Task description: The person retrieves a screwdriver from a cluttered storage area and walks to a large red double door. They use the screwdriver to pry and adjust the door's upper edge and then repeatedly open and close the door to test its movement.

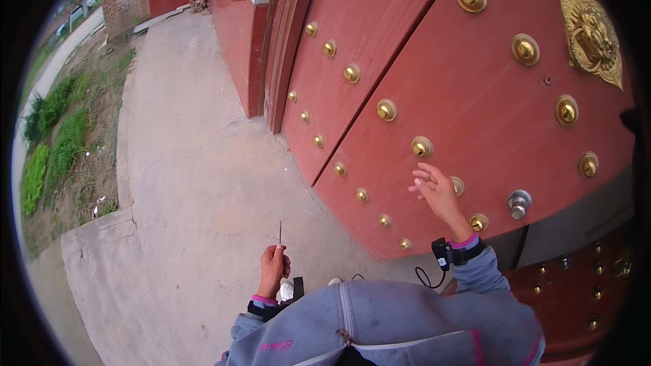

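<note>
My left hand (272, 268) is closed low in front of me, over the concrete. From its grip a thin dark rod (280, 231), like a screwdriver shaft, points upward; any handle is hidden in the fingers. Raised beside the red door (468, 102), my right hand (434, 188) has its fingers apart and bent, with nothing in them. It is nearest a gold dome stud (421, 146) on the door; whether it touches the surface I cannot tell. Another gold stud (457, 186) is partly covered by that hand. A silver round knob (519, 203) sits farther right on the door.
An ornate gold door plate (591, 34) is at the upper right. Left of the door is a red-tiled wall (234, 41), then a concrete walkway (173, 95). A planted strip (68, 135) borders it. A black cable (427, 278) hangs near my right wrist.
</note>
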`<state>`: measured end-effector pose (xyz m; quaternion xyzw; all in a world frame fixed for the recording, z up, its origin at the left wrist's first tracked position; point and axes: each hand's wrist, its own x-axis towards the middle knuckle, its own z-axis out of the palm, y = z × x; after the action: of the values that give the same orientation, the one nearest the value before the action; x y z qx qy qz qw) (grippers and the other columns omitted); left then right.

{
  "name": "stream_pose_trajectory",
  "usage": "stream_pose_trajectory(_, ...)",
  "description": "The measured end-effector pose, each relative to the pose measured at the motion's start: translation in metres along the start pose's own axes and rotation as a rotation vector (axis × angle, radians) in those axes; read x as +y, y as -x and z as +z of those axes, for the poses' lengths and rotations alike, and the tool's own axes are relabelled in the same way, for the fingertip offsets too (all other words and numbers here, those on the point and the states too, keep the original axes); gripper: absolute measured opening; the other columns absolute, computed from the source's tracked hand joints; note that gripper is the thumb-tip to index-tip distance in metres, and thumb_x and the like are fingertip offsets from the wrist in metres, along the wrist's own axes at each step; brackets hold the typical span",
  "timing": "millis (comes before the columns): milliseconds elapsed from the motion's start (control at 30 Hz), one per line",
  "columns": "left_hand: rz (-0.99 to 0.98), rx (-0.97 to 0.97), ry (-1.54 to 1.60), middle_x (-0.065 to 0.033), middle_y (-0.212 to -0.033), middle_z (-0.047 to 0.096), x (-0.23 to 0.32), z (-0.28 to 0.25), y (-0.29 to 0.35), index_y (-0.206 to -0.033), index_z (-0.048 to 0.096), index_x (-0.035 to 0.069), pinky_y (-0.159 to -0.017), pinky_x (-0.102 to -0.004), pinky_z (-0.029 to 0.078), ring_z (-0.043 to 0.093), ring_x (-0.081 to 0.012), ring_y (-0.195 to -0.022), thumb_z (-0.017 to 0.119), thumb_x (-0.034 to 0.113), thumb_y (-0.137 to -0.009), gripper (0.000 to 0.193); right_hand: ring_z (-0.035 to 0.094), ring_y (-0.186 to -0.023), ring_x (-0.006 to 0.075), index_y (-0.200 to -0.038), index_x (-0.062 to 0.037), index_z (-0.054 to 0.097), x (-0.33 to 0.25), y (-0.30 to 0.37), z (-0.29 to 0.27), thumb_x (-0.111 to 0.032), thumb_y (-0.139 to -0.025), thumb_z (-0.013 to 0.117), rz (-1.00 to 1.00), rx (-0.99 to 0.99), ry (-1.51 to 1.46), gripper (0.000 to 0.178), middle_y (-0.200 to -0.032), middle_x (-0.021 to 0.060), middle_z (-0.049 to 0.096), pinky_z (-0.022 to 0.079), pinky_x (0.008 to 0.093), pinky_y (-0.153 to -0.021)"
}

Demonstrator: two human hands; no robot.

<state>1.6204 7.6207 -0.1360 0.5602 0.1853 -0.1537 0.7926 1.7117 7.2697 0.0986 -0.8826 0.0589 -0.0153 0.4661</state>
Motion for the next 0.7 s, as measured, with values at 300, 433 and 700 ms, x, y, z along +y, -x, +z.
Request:
stream_pose_trajectory(300,-0.267,-0.229,0.316,-0.013,-0.079,0.063,0.005,0.024,-0.002,-0.103,0.047,0.001,-0.058,-0.0319,0.054,0.064,-0.0224,-0.065,0.049,0.015,-0.099,0.015,0.067,-0.09,0.0147,-0.119,0.0031,0.057,0.04,0.039,0.051,-0.009,-0.095,0.056,0.038,-0.478,-0.039,0.027,-0.101,0.0107,0.067,0.053,0.026,-0.074)
stream_pose_trajectory(433,-0.328,-0.356,0.164,-0.0131,-0.082,0.063,0.007,0.057,0.003,-0.102,0.046,0.001,-0.063,-0.0314,0.054,0.065,-0.0218,-0.07,0.051,0.011,-0.098,0.012,0.068,-0.09,0.0161,-0.117,0.0039,0.057,0.071,0.068,0.022,-0.009,-0.094,0.058,0.089,-0.44,-0.097,0.027,-0.1,0.0115,0.068,0.053,0.0282,-0.077)
stream_pose_trajectory(700,-0.43,-0.718,-0.316,-0.0115,-0.074,0.064,-0.031,0.203,0.034,-0.103,0.048,-0.001,-0.052,-0.0298,0.053,0.066,-0.0212,-0.059,0.054,0.014,-0.097,0.018,0.067,-0.092,0.0173,-0.118,0.0038,0.056,0.172,0.184,-0.103,-0.008,-0.095,0.056,0.139,-0.167,-0.11,0.025,-0.103,0.0135,0.066,0.052,0.0291,-0.08)
